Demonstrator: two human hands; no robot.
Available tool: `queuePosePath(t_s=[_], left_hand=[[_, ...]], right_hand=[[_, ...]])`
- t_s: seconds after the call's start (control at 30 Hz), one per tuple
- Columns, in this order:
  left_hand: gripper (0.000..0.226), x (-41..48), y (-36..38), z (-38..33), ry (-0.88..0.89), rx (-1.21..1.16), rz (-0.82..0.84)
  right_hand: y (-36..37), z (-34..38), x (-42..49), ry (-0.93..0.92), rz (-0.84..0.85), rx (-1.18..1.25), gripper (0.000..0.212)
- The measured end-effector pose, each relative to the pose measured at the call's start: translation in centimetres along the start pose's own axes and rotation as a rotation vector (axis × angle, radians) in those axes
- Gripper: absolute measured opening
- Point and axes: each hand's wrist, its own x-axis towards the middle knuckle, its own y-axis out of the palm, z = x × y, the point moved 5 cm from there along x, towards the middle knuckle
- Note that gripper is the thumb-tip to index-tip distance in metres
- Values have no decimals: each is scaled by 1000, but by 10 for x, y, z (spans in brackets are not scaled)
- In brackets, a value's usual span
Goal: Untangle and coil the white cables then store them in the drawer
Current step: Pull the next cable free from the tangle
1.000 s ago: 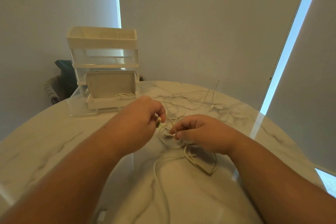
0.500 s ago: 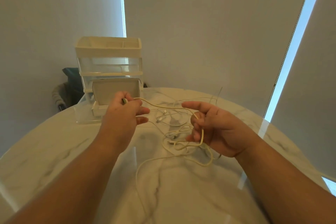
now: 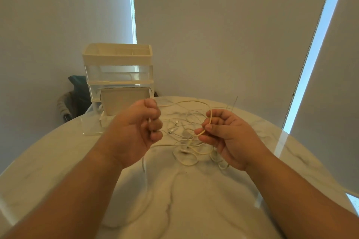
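The round white marble table (image 3: 58,151) carries everything. Beyond the left grip stands the cream-and-clear plastic drawer unit (image 3: 118,75). Its bottom drawer appears pulled out, probably to take the coils. Between and below both grips lies the tangle of thin white cables (image 3: 186,147). The left hand (image 3: 136,132) curls round one cream cable strand (image 3: 190,101). The right hand (image 3: 229,137) pinches what looks like the same strand, raised probably to trace it free.
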Motion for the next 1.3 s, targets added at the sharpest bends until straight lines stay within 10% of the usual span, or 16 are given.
queuePosePath(t_s=[0.27, 0.87, 1.1, 1.3], left_hand=[[33, 1, 7, 27, 16, 1161, -31], [12, 3, 6, 17, 40, 443, -165], [33, -8, 26, 44, -163, 916, 117], [6, 1, 14, 33, 42, 1087, -108]], right_hand=[[7, 0, -2, 30, 57, 90, 25], [-7, 14, -2, 117, 24, 195, 51], [-6, 13, -2, 129, 13, 277, 45], [-10, 15, -4, 113, 5, 216, 46]])
